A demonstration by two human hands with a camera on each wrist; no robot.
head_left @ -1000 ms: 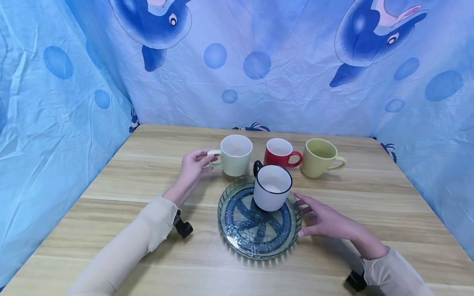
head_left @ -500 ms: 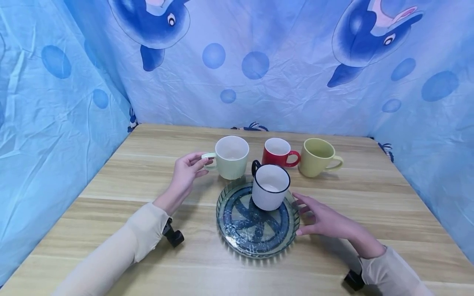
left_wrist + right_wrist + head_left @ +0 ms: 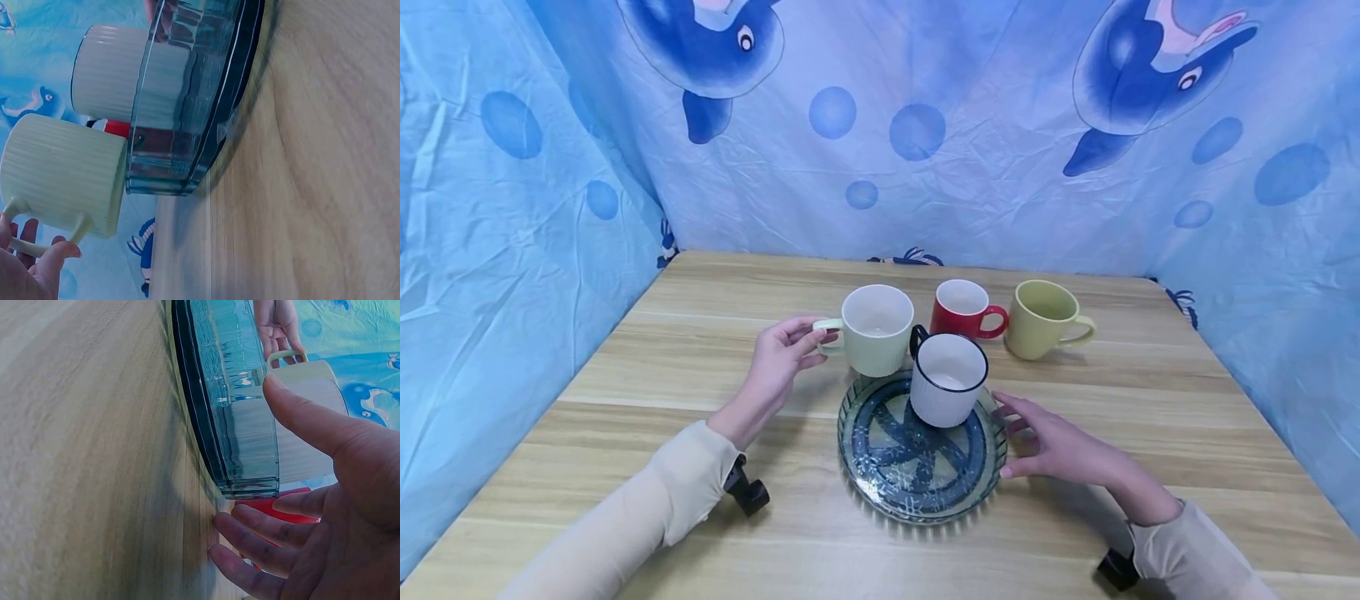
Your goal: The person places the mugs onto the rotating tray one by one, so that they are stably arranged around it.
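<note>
My left hand (image 3: 775, 358) pinches the handle of a pale green ribbed mug (image 3: 877, 333) between thumb and fingers. Off the table, upright, the mug hangs at the far left edge of a round blue-tinted glass dish (image 3: 917, 492); its base is about level with the rim in the left wrist view. Inside the dish, toward its back, stands a white mug (image 3: 946, 404) with a black rim and handle. At the dish's right side is my right hand (image 3: 1063, 446), fingers spread and loosely bent around the rim; whether they touch the glass I cannot tell.
Behind the dish stand a small red mug (image 3: 955, 323), white inside, and an olive-green mug (image 3: 1033, 333) with its handle to the right. Blue cloth (image 3: 880, 225) with cartoon whales hangs along the back and sides of the wooden table (image 3: 647, 350).
The pale green mug shifted slightly left, then came right and nearer to me, up to the dish's far left edge, carried by my left hand. My right hand stayed at the dish.
</note>
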